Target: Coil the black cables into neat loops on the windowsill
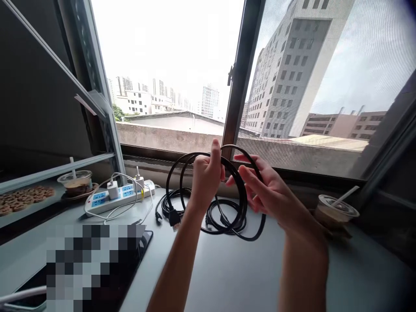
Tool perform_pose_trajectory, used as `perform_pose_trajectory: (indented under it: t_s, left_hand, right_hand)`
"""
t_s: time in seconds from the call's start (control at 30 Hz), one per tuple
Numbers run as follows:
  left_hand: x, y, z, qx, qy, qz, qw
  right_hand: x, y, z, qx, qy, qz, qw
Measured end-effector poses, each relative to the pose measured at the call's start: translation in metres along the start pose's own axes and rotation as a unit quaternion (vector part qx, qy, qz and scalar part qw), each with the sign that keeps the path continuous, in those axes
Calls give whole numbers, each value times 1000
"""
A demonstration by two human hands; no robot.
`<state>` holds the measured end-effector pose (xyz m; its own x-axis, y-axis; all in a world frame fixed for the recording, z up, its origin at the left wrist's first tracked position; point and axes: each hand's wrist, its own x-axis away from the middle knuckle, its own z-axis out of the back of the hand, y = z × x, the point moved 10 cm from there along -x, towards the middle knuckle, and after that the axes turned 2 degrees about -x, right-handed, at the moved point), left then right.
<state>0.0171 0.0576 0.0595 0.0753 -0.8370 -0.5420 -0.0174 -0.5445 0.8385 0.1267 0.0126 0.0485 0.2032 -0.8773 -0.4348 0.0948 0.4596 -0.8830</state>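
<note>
A thick black cable (242,190) hangs in large loops above the desk. My left hand (208,177) is closed round the top of the loops, thumb pointing up. Below it on the left dangles a black connector (174,217) with a metal tip. My right hand (264,186) is at the right side of the loops, its fingers apart, with one loop of cable passing between thumb and fingers. Behind the held loops, two coils of thinner black cable lie on the desk, one at the left (165,206) and one at the right (212,216).
A white power strip (121,197) with plugs and white cords is at the back left. Plastic cups with straws stand left (76,182) and right (336,210). A dark, partly pixelated device (139,247) lies front left. A window frame (240,86) rises behind the desk (240,273).
</note>
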Motion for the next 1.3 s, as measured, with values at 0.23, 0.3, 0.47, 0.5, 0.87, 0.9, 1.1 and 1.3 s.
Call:
perform_pose_trajectory:
  t_s: [0.23,0.3,0.47,0.5,0.87,0.9,1.1,1.3]
  left_hand:
    - [0,-12,-20,45,-98,45,993]
    - [0,-13,-23,63,-127,47,989]
    - [1,-12,-26,112,-163,56,979]
    - [0,-12,-25,128,-162,61,977]
    - [1,2,88,312,243,-99,913]
    - [8,3,96,328,284,-127,892]
    - [13,17,76,295,266,-164,903]
    - [4,14,18,196,109,-74,972]
  right_hand:
    - [-5,3,4,19,4,1,1000]
    - [-6,4,8,19,14,1,1000]
    - [-8,4,12,22,27,7,999]
    - [-9,3,15,24,40,11,999]
    - [-1,-2,82,84,287,89,950]
    - [1,-5,85,76,308,101,943]
    - [1,-8,69,2,268,101,958]
    - [-1,-4,34,-2,152,51,987]
